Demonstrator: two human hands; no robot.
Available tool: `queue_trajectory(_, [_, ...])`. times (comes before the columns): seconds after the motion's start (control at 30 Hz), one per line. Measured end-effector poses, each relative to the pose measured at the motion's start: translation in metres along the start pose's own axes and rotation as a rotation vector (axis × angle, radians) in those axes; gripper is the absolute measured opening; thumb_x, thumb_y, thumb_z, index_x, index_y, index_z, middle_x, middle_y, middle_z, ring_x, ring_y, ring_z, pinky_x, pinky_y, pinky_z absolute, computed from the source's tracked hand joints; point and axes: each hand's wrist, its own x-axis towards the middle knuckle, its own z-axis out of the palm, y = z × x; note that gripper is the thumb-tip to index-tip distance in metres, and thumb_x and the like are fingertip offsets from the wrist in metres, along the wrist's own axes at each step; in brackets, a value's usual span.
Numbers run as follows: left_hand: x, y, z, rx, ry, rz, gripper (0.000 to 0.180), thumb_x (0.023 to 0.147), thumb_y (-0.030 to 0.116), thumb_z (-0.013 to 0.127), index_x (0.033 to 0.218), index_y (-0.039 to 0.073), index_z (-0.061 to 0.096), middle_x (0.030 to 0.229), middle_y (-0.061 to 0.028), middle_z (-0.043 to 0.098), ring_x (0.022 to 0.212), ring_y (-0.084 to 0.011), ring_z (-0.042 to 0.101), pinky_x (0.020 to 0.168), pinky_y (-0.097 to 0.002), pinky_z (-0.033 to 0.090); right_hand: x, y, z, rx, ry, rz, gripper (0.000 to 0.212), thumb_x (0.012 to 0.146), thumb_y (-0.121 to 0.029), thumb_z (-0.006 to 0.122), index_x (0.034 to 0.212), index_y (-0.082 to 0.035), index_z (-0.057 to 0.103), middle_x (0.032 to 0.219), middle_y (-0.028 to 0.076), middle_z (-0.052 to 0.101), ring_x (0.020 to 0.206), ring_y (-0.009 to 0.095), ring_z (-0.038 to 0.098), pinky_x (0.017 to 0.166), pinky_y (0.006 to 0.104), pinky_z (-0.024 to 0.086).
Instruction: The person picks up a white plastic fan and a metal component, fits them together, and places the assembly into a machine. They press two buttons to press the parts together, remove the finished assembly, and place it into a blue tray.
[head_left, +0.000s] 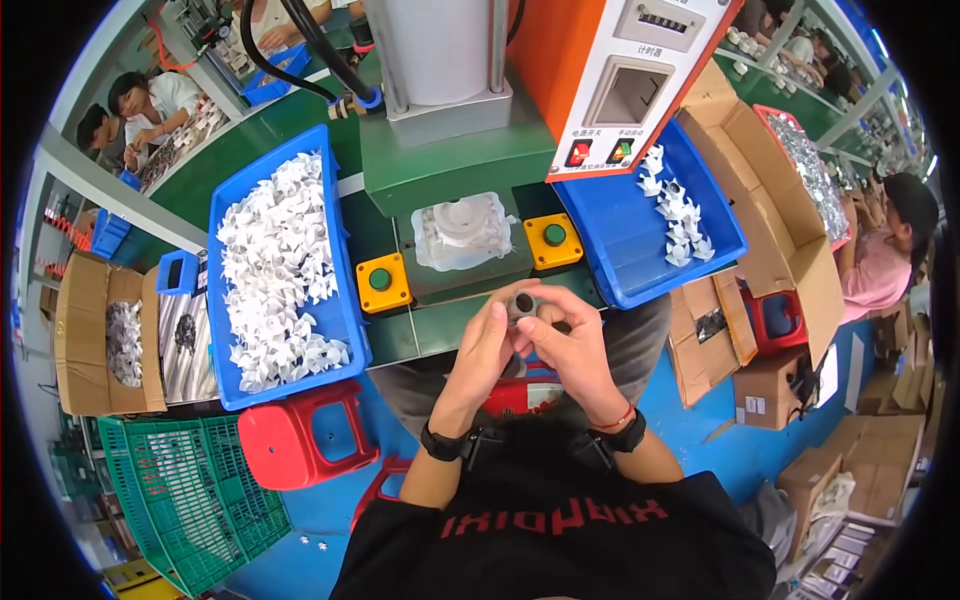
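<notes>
Close to my body, just in front of the bench edge, both hands meet around a small grey tubular part (pixel 521 304) with a dark round opening that faces up. My left hand (pixel 476 352) grips it from the left, thumb and fingers closed. From the right, my right hand (pixel 578 355) closes on the same part; a second dark round spot shows by its fingers, too small to name. Beyond the hands is a green press (pixel 460 165) with a white round fixture (pixel 462 222) under its head. Yellow button boxes with green buttons stand left (pixel 382 283) and right (pixel 553 242) of it.
A blue tray (pixel 356 340) heaped with white finned parts lies left; another blue tray (pixel 625 285) with several such parts lies right. An orange-and-white control box (pixel 640 90) overhangs the right side. Red stool (pixel 290 445), green crate (pixel 190 490) and cardboard boxes surround me. Other people work nearby.
</notes>
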Motion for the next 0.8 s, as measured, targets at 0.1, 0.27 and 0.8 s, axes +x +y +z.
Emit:
queue_trajectory(0.1, [-0.001,0.000,-0.002,-0.140,-0.034,-0.007,0.047,0.107,0.036,0.037,0.135,0.000,0.048,0.095,-0.0047,0.055,0.073,-0.0104,0.049,0.065,-0.0246,0.042,0.001,0.000,0.001,-0.114,-0.040,-0.064,0.031,0.092,-0.001,0.064,0.122,0.000,0.058,0.067,-0.002,0.053,0.061,0.006,0.056,0.051,0.0208,0.040])
queue_trajectory(0.27, [0.000,-0.001,-0.004,-0.244,0.083,0.077,0.042,0.105,0.032,0.044,0.129,-0.001,0.051,0.097,-0.0068,0.058,0.073,-0.0119,0.052,0.065,-0.0256,0.044,-0.002,-0.021,-0.002,0.100,-0.094,0.086,0.034,0.092,-0.002,0.061,0.125,-0.002,0.053,0.076,0.002,0.055,0.055,0.006,0.044,0.047,0.0216,0.034])
queue_trajectory(0.8, [-0.011,0.000,0.004,-0.159,0.089,0.012,0.029,0.094,0.010,0.065,0.119,0.001,0.056,0.105,-0.0089,0.063,0.087,-0.0161,0.063,0.074,-0.0279,0.052,-0.004,-0.029,-0.026,-0.184,-0.055,-0.252,0.029,0.086,0.000,0.068,0.115,0.001,0.062,0.115,0.012,0.068,0.073,0.008,0.062,0.065,0.0208,0.049])
